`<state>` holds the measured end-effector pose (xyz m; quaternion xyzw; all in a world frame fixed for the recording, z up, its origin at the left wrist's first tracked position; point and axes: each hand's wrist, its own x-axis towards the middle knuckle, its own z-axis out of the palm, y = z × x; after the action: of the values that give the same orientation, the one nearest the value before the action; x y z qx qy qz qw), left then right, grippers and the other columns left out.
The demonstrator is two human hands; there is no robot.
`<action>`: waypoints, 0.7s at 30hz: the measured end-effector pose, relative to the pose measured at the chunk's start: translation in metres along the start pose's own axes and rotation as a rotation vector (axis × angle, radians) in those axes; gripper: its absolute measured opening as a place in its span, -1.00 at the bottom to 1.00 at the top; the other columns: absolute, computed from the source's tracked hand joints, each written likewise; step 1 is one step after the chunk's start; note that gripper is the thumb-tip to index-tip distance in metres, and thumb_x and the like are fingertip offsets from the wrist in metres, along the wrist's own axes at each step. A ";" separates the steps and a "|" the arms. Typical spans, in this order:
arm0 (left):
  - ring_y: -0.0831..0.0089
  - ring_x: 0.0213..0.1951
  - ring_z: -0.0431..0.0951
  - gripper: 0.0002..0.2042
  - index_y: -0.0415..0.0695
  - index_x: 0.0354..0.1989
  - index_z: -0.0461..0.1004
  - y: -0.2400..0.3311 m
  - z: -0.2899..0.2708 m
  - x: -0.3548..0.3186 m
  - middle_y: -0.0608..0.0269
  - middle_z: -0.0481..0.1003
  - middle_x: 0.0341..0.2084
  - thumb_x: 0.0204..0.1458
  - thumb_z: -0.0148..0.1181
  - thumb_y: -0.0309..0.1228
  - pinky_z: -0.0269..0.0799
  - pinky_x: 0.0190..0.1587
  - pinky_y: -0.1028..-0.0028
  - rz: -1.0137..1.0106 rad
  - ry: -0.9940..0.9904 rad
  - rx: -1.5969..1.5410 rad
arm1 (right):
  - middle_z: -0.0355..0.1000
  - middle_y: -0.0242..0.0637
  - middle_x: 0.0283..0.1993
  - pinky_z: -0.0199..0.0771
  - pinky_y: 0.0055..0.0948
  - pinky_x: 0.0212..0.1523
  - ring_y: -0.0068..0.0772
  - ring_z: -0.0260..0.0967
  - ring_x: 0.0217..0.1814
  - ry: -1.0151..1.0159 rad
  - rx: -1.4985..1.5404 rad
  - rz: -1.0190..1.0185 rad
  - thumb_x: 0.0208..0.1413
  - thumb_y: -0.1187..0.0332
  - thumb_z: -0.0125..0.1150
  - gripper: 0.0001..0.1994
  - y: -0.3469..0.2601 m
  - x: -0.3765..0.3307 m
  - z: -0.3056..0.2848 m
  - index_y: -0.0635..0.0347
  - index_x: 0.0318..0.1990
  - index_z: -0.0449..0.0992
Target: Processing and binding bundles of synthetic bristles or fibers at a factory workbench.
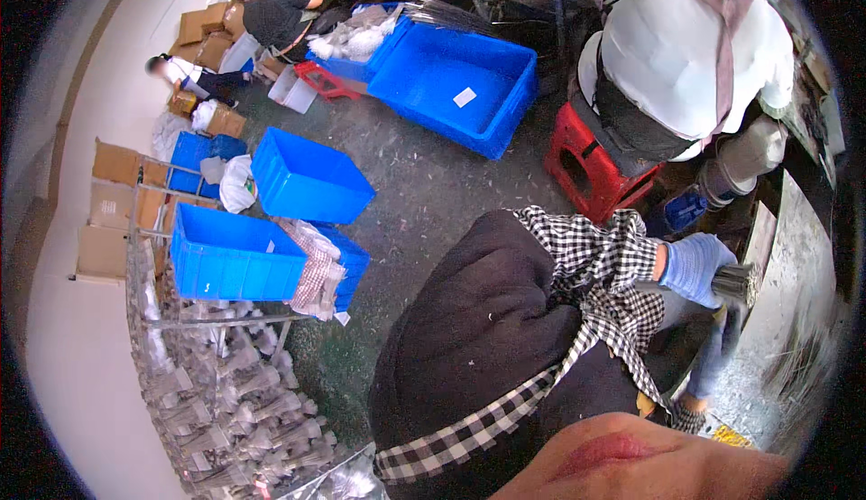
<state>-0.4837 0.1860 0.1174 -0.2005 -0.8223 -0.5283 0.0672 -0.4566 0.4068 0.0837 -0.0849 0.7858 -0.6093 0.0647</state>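
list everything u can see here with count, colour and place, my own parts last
blue bins: at least five, blue, upper centre and left
red stool: one, red, by the white-clad co-worker
co-workers: three, one white-clad at upper right, two at upper left
cardboard boxes: several, brown, along the left wall
wrapped bundles: many, grey-white, lower left
floor: one, dark grey, centre
worktop: one, grey, right
yellow item: one, yellow, lower right, kind unclear
rod bundle: one, grey, in your left hand
left hand: one, blue-gloved, right side
right hand: one, blue-gloved, blurred, below the left in the picture
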 end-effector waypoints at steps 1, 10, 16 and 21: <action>0.07 -0.46 0.58 -0.74 -0.06 -0.50 0.51 -0.002 -0.004 -0.003 0.12 0.56 -0.57 -0.28 0.38 -0.19 0.48 -0.36 0.25 -0.053 0.023 -0.026 | 0.41 -0.22 0.04 0.29 -0.42 0.12 -0.39 0.29 0.04 0.020 0.002 0.050 0.36 0.28 0.02 -0.59 -0.004 0.001 0.014 0.47 0.18 0.33; 0.17 -0.44 0.60 -0.72 -0.13 -0.39 0.53 -0.038 -0.039 -0.014 0.07 0.57 -0.53 -0.21 0.37 -0.23 0.49 -0.31 0.30 -0.070 0.063 0.108 | 0.38 -0.05 0.12 0.11 -0.34 0.35 -0.17 0.25 0.27 -0.181 -0.096 -0.325 0.34 0.40 -0.03 -0.73 -0.048 0.020 0.031 0.45 0.04 0.40; 0.38 -0.42 0.60 -0.65 -0.18 -0.27 0.58 -0.020 -0.031 -0.010 0.09 0.62 -0.44 -0.22 0.43 -0.26 0.50 -0.27 0.37 -0.015 -0.062 -0.142 | 0.34 0.07 0.17 0.15 -0.27 0.33 -0.03 0.26 0.26 0.112 -0.683 -0.523 0.30 0.41 0.05 -0.64 -0.001 0.035 0.029 0.41 0.17 0.31; 0.57 -0.45 0.51 -0.74 -0.22 -0.34 0.55 -0.036 -0.011 -0.002 0.19 0.58 -0.51 -0.17 0.38 -0.34 0.45 -0.32 0.44 -0.037 0.061 -0.168 | 0.38 -0.02 0.08 0.18 -0.32 0.27 -0.12 0.31 0.15 -0.122 -0.228 -0.269 0.33 0.41 -0.01 -0.72 -0.003 0.030 0.019 0.37 0.10 0.37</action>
<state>-0.4978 0.1625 0.0910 -0.1741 -0.7761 -0.6026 0.0655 -0.4818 0.3818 0.0820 -0.2327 0.8259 -0.5131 0.0202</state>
